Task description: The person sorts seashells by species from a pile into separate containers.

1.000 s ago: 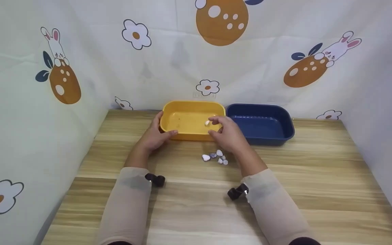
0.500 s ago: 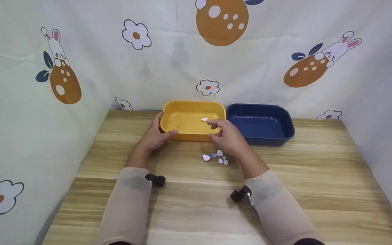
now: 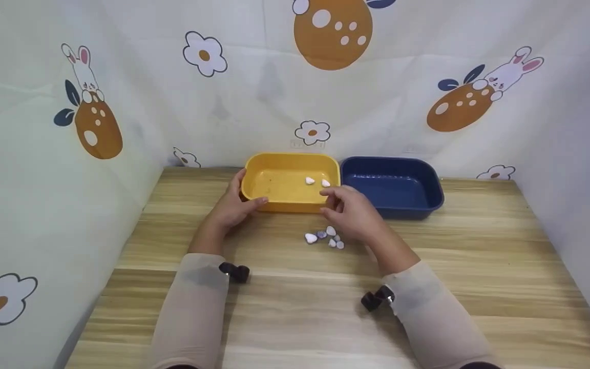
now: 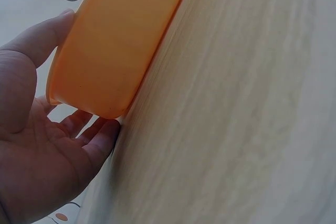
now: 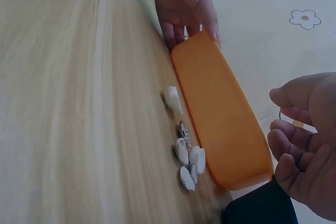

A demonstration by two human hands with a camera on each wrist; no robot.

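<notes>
Head view: yellow bin (image 3: 285,190), beside blue bin (image 3: 395,192), holds two white shells (image 3: 310,181).

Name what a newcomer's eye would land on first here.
Most likely the bright yellow bin at the back of the table, its left end held by the left hand, with two small white pieces inside. Next, the navy bin on its right and the seashells clustered in front. The rabbit-print backdrop behind stands out too.

8 shells (image 3: 311,238), 2 hands (image 3: 234,205) (image 3: 352,211), 1 yellow bin (image 3: 287,185), 1 blue bin (image 3: 392,192)
</notes>
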